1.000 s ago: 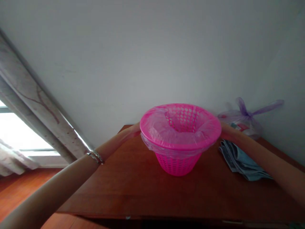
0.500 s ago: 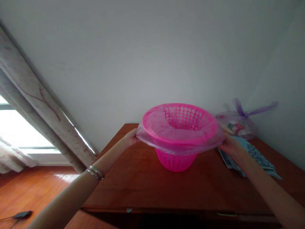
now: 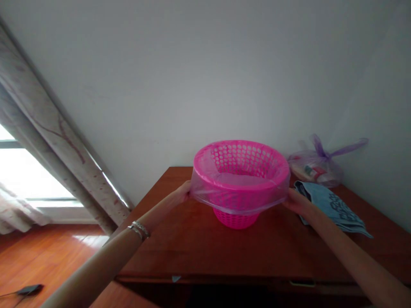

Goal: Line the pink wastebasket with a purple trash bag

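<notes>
A bright pink perforated plastic basket (image 3: pixel 236 220) stands upright on a reddish-brown table. A thin, see-through purplish plastic bag (image 3: pixel 237 202) lines it, with the bag's edge folded outward over the rim and hanging down the outside. At the basket's left side, my left hand (image 3: pixel 184 191) pinches the folded bag edge. My right hand (image 3: pixel 296 202) grips the same edge on the right side. Fingertips of both hands are partly hidden behind the plastic.
A folded blue cloth (image 3: pixel 334 209) with dark patterning lies right of the basket. Behind it, a knotted purple plastic bag (image 3: pixel 316 169) holds packaged items against the wall. A patterned curtain (image 3: pixel 61 128) hangs at left, and a black adapter (image 3: pixel 29 290) lies on the floor.
Both hands have moved down and inward along the basket's sides. The bag's folded edge, flared outward before, now hangs lower and closer around the basket.
</notes>
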`<state>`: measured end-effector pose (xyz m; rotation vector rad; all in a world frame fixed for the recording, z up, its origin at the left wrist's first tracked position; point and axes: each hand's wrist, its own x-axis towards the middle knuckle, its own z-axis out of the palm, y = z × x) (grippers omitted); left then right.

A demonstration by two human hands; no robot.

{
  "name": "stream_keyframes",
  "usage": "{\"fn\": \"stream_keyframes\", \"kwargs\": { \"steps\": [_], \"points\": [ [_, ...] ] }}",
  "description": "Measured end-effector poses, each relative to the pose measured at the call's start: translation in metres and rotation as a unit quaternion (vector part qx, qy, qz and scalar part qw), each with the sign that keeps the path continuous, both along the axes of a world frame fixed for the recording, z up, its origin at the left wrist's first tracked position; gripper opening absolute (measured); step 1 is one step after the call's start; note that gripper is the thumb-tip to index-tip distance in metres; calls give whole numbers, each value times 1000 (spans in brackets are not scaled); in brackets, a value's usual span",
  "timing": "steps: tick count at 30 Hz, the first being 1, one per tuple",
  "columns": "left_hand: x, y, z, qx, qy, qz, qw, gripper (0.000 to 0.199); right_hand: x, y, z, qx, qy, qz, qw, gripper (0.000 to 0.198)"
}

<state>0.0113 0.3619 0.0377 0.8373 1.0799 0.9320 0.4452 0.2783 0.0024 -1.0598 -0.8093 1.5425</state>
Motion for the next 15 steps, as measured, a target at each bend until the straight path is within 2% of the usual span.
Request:
{"fn": "stream_keyframes", "kwargs": {
  "steps": [2, 4, 8, 12, 15],
  "points": [
    [-2, -7, -1, -15, -27, -33, 999, 12, 2, -10, 2, -35, 30, -19, 999, 9],
    [-5, -17, -3, -16, -80, -54, 995, 15, 2, -23, 4, -43, 54, -24, 997, 11],
    [-15, -36, -19, 8, -191, -32, 981, 21, -3, -43, -2, 7, 79, -37, 996, 18],
    [-21, -44, -35, -34, -189, 20, 981, 26, -9, -47, -19, 24, 128, -64, 989, 29],
    [-21, -46, -38, -49, -172, 11, 984, 25, -11, -43, -28, 31, 118, -49, 991, 23]
  ]
}}
